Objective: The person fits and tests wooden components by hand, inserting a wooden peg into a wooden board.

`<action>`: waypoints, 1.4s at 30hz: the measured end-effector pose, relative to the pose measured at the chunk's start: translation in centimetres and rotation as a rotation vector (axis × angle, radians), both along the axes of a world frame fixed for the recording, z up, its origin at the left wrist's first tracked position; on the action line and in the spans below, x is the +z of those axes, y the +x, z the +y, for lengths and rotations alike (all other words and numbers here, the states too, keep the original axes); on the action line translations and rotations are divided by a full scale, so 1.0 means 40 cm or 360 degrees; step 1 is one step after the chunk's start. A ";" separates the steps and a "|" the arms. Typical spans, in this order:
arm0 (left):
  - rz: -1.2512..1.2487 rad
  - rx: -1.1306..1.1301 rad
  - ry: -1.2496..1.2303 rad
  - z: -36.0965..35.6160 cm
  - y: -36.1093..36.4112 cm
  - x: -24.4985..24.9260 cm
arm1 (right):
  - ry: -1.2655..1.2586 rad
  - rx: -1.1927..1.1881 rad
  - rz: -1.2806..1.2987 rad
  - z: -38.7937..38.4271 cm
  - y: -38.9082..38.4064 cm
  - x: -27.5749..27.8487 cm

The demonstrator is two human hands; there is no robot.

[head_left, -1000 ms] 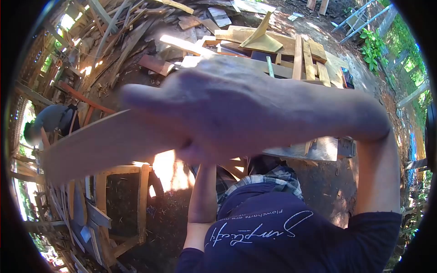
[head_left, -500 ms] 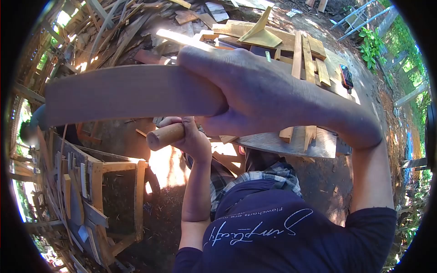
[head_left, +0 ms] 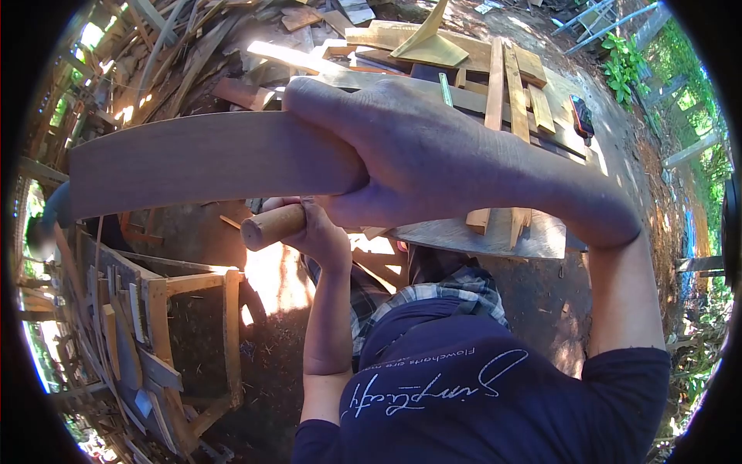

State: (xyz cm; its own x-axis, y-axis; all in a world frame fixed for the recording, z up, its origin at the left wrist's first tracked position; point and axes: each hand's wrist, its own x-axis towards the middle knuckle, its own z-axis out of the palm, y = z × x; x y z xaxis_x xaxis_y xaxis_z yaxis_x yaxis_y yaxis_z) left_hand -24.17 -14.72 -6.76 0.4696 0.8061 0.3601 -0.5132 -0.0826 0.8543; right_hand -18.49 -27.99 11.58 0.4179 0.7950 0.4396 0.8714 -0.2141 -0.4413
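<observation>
Close to the camera, my right hand (head_left: 402, 151) is closed around the near end of a flat, smooth wooden board (head_left: 201, 158), which reaches out to the left. Its thumb lies along the board's upper edge. Below and behind the board, my left hand (head_left: 321, 240) wraps round a thick, round wooden handle (head_left: 272, 227) whose blunt end points left toward the camera. Whatever the handle belongs to is hidden behind my right hand and the board.
A low workbench (head_left: 533, 239) carries several wood strips (head_left: 495, 93), a yellowish angled wood piece (head_left: 433, 48), a green ruler (head_left: 446, 89) and a phone-like device (head_left: 581, 116). At left stands a wooden frame (head_left: 232, 325). Another person (head_left: 56, 207) is partly visible behind the board's far end.
The view has shifted slightly, so the bench and its pieces sit a little further left. More of the green ruler shows. Both hands keep their grips.
</observation>
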 end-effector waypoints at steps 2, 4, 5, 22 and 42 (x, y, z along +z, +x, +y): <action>0.0027 -0.0023 0.0044 0.009 0.001 -0.017 | 0.0000 0.0001 -0.0007 0.001 0.002 0.004; 0.0100 -0.0048 0.0020 0.012 -0.001 -0.043 | -0.0018 0.0027 0.0034 0.001 0.003 0.010; 0.0170 -0.0071 -0.0005 0.012 -0.003 -0.051 | -0.0019 0.0025 0.0036 0.004 0.002 0.010; 0.0351 0.0127 0.0544 0.018 -0.004 -0.003 | -0.0016 0.0071 0.0090 0.021 0.001 0.005; 0.0974 0.0527 0.1603 0.102 0.000 -0.223 | -0.0008 0.0166 0.0089 0.057 -0.015 0.102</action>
